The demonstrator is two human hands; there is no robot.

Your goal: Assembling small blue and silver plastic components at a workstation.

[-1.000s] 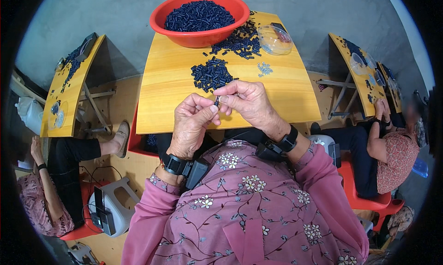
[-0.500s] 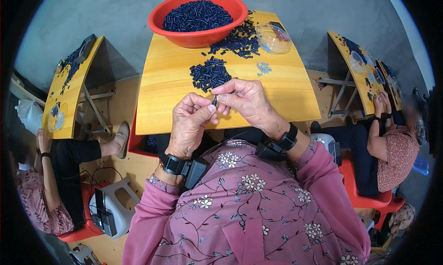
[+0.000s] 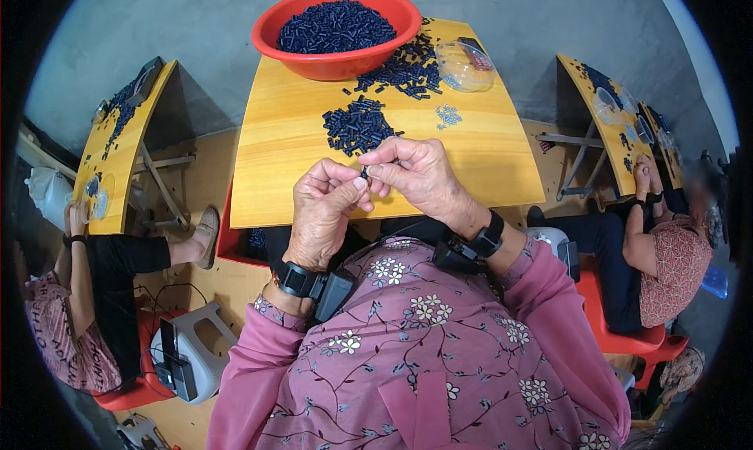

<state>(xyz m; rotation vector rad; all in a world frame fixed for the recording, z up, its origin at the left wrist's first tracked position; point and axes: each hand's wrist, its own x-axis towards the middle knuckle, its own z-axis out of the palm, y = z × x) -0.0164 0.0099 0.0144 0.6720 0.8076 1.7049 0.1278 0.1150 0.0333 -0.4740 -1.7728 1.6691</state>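
Above the near edge of the yellow wooden table, my two hands meet fingertip to fingertip. My left hand is closed, pinching a small dark blue cylindrical piece between thumb and fingers. My right hand is also closed, its thumb and forefinger at the upper end of that piece. Whatever lies inside the right pinch is too small to make out. Just beyond the hands is a heap of similar dark pieces. To its right lies a little scatter of small silvery parts.
A red basin full of dark pieces stands at the back left, more pieces spilling beside it. A clear plastic tub sits at the back right. Co-workers sit at tables on the left and right.
My right hand's fingers have shifted slightly at the top of the piece; my left hand holds still. The co-worker at the left has moved both hands close together at their table's edge.
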